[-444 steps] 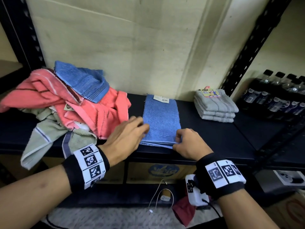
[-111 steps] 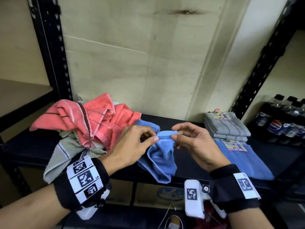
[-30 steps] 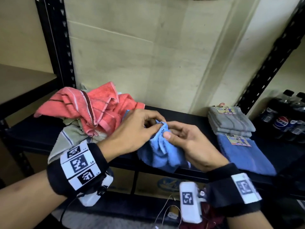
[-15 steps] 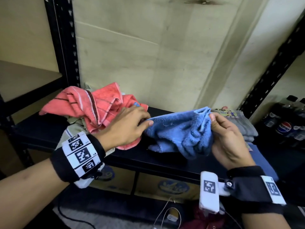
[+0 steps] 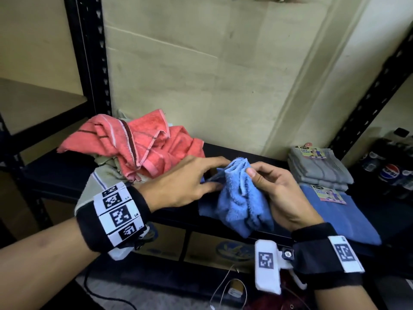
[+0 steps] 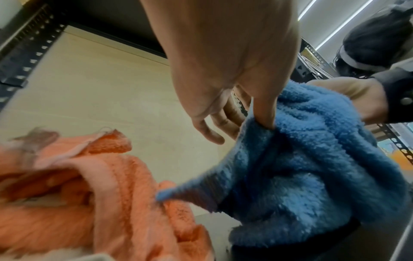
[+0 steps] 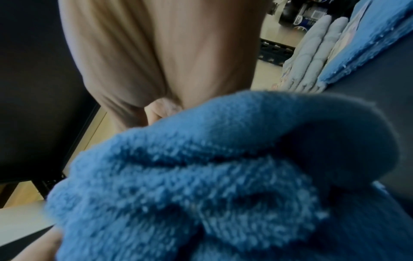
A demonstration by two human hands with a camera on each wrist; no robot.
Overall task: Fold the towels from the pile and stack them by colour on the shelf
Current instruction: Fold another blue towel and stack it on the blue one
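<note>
A crumpled blue towel (image 5: 241,202) (image 6: 312,167) (image 7: 201,167) hangs bunched between both hands above the front edge of the black shelf (image 5: 55,173). My right hand (image 5: 254,171) grips its gathered top, thumb pressed on the cloth. My left hand (image 5: 216,173) reaches in from the left with nearly straight fingers and lightly pinches a stretched edge between thumb and fingers; the left wrist view shows the thumb tip sunk in a fold. The unfolded pile (image 5: 145,148), mostly coral towels (image 6: 89,185) over pale green ones, lies to the left.
At the right end of the shelf lies a folded blue towel (image 5: 335,215) (image 7: 368,44) with a label, and behind it a stack of folded grey towels (image 5: 317,168) (image 7: 312,61). Cola bottles (image 5: 391,171) stand further right. A black upright post (image 5: 89,63) rises at the left. Cardboard boxes (image 5: 167,240) sit below.
Half a second ago the towel was stretched wide between the hands. Now the hands have come together and the towel hangs bunched from the right hand, the left fingers loosened.
</note>
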